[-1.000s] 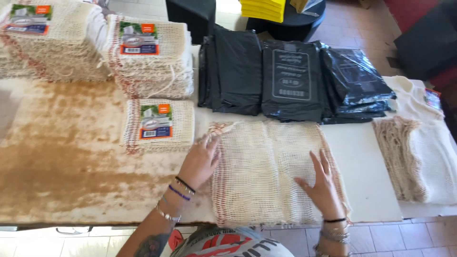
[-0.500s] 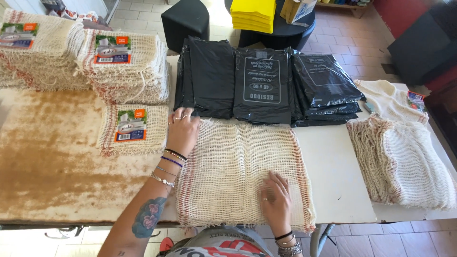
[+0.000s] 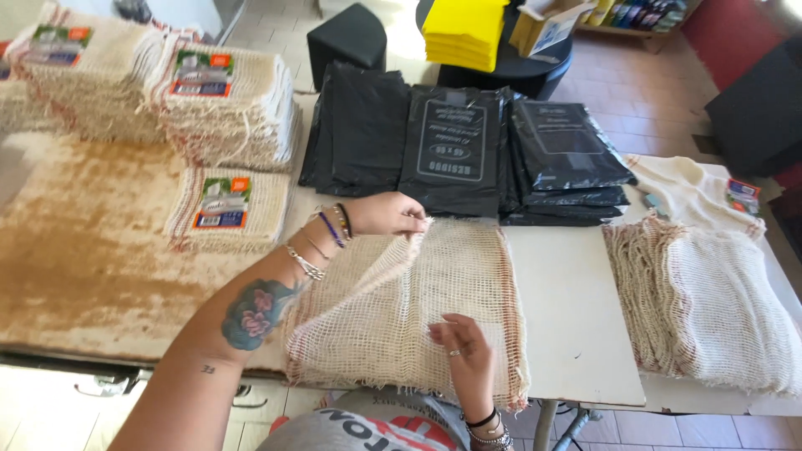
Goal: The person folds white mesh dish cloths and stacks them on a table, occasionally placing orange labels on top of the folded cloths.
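A cream mesh cloth [image 3: 455,284] with red edging lies spread on the table in front of me. My left hand [image 3: 386,214] grips the cloth's far edge and has pulled its left part up and over toward the right, so that side is lifted. My right hand [image 3: 462,347] presses flat on the near part of the cloth, fingers apart, holding nothing.
A folded, labelled cloth [image 3: 225,209] lies to the left, with tall stacks of labelled cloths [image 3: 221,104] behind. Black plastic packs [image 3: 455,146] lie at the back. A pile of unfolded mesh cloths [image 3: 710,301] sits right. The table edge [image 3: 585,392] is near me.
My left hand has taken the cloth's far left corner and carried it rightward, lifting that side. My right hand has slid toward the near middle of the cloth.
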